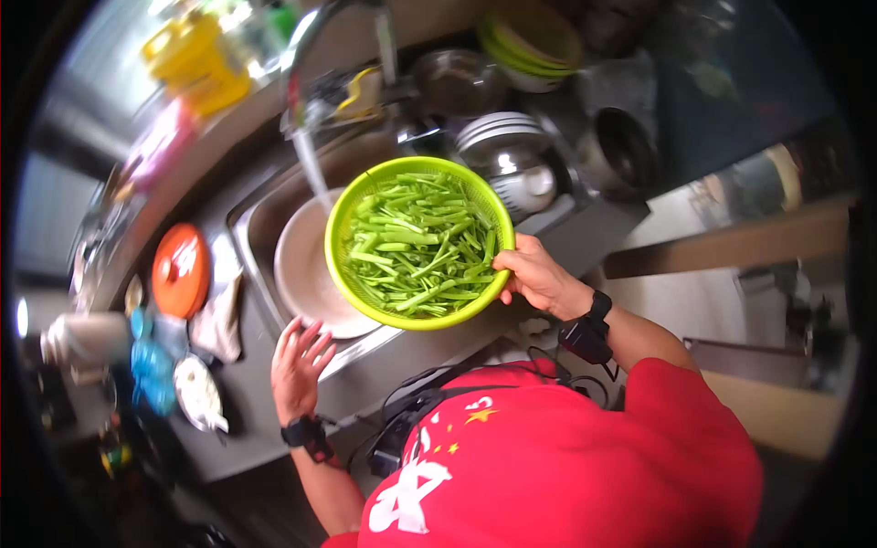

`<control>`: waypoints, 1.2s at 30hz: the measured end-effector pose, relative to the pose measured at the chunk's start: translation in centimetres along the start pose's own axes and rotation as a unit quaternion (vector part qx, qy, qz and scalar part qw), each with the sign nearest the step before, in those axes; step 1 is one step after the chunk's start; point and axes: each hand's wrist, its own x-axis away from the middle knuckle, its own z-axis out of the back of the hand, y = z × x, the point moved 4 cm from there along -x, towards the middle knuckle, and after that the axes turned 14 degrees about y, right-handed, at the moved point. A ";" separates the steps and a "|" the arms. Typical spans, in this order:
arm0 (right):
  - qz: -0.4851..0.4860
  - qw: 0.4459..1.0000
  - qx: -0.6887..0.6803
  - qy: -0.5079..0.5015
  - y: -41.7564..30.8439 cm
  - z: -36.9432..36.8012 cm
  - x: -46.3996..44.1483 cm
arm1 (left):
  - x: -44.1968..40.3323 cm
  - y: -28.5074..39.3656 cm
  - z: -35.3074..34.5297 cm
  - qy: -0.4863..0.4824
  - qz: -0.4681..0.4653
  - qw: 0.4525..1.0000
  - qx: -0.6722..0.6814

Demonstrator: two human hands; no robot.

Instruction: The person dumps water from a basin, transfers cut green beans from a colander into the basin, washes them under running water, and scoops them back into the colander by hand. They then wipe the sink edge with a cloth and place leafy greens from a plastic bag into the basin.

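Greens [420, 242], cut in short lengths and heaped loose in the basket [339, 215], above the right part of the bowl [303, 265] at mid-view. At left on the surface [251, 434], an orange lid [183, 272], lying knob side up, probably there so as to leave the sink [259, 239] free. Next, a crumpled cloth [217, 321], near the sink's left edge, perhaps for easy reach. Then the left hand [300, 367], just beside the bowl's near edge, holding nothing, fingers spread wide, perhaps free for balance. Within the sink, the bowl, white and wide, likely under the running tap [293, 105] to catch its water. Overlapping it in view, the basket, raised clear of the surface; pierced sides, seemingly suited to draining. At the basket's right rim, the right hand [537, 276], closed on the edge, thumb on top, other fingers mostly hidden below, presumably for a firm hold without crushing the greens. Farther right, a dark pot [623, 148], well apart from the basket, probably out of the way.
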 end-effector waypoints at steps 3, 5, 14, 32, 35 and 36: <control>-0.040 0.996 0.052 -0.056 2.9 -4.0 -2.2 | 0.4 0.5 -0.4 -0.006 0.003 1.000 -0.019; -0.081 0.990 0.059 -0.103 3.5 -4.4 -4.8 | 1.4 0.4 -3.3 0.005 0.006 0.999 -0.038; -0.179 0.949 0.044 -0.258 8.7 -11.7 -5.3 | 3.2 0.5 -2.0 0.083 -0.020 0.996 -0.023; -0.200 0.910 0.240 -0.272 12.8 -11.9 -7.0 | 2.4 2.3 -4.3 0.263 -0.089 0.950 -0.141; -0.035 0.880 0.409 -0.237 8.9 -12.3 -5.4 | 1.5 2.0 -4.6 0.272 -0.072 0.949 -0.144; 0.217 0.852 0.445 -0.173 9.6 -12.3 -6.0 | 1.2 1.8 -4.4 0.286 -0.054 0.942 -0.168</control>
